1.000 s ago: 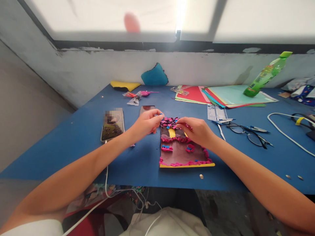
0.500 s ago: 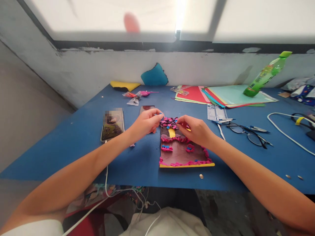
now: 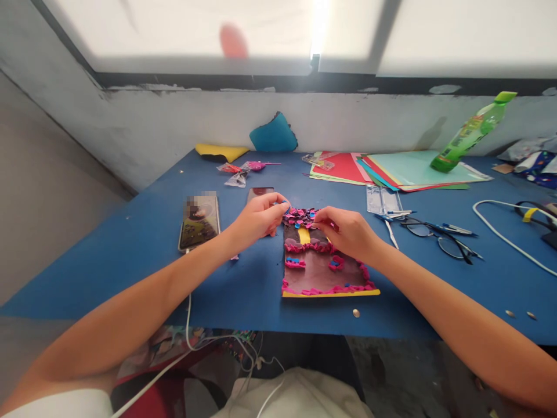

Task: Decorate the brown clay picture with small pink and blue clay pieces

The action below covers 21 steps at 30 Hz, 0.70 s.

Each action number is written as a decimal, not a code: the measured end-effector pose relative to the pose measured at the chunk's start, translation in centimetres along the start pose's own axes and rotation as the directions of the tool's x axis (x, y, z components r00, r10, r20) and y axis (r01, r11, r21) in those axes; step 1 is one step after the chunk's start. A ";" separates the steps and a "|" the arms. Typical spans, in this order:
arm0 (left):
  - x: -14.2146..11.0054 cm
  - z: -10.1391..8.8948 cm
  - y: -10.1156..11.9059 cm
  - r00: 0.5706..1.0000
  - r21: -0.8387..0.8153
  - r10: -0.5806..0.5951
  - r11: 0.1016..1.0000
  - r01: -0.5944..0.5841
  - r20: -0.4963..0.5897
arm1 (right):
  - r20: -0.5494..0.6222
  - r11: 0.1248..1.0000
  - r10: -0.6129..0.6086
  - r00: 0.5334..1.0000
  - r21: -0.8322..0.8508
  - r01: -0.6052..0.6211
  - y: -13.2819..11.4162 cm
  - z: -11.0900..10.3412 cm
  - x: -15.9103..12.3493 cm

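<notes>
A dark board covered in modelling clay (image 3: 322,270) lies flat on the table, with pink ruffled edging and a yellow strip along its near side. On its far part sits a cluster of pink, blue and dark clay bits (image 3: 300,217) above a yellow clay trunk (image 3: 304,235). My left hand (image 3: 266,212) pinches a small blue piece of clay (image 3: 285,204) at the cluster's left. On the other side, my right hand (image 3: 342,225) has thumb and forefinger together at the cluster's right edge. Whatever lies between those right fingertips is too small to make out.
On the blue table (image 3: 130,249), a phone (image 3: 199,223) with a white cable lies left. Eyeglasses (image 3: 435,235) and pens lie right. Behind are coloured sheets (image 3: 400,165), a green bottle (image 3: 470,136) and small clay packets (image 3: 237,174). A metallic button-like piece (image 3: 356,313) lies near the front edge.
My right hand has shifted very slightly downward at the cluster's right edge. My left hand stays in place with the blue clay.
</notes>
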<state>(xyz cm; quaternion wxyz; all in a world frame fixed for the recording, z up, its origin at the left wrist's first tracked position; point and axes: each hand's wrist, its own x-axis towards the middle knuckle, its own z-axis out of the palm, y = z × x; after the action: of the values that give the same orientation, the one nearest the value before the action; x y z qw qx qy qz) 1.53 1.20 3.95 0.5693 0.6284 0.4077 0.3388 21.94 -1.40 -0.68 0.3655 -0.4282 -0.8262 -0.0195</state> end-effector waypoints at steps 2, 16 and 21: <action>0.0 0.0 0.1 1.000 0.000 -0.005 1.000 0.005 -0.001 | 0.001 1.000 -0.010 1.000 0.003 0.010 -0.1 -0.1 0.0; 0.1 0.0 0.0 1.000 0.021 -0.006 1.000 0.007 -0.004 | 0.054 0.999 -0.044 0.998 0.001 0.044 0.4 0.2 0.0; 0.0 0.1 0.1 1.000 0.024 -0.010 1.000 0.010 -0.004 | 0.107 0.991 -0.133 0.985 -0.005 0.134 1.0 0.5 0.1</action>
<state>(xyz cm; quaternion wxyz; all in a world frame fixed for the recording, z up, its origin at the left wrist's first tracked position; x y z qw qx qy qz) 1.62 1.18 4.05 0.5625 0.6325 0.4160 0.3322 22.37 -0.52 -1.25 0.3163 -0.3747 -0.8711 -0.0263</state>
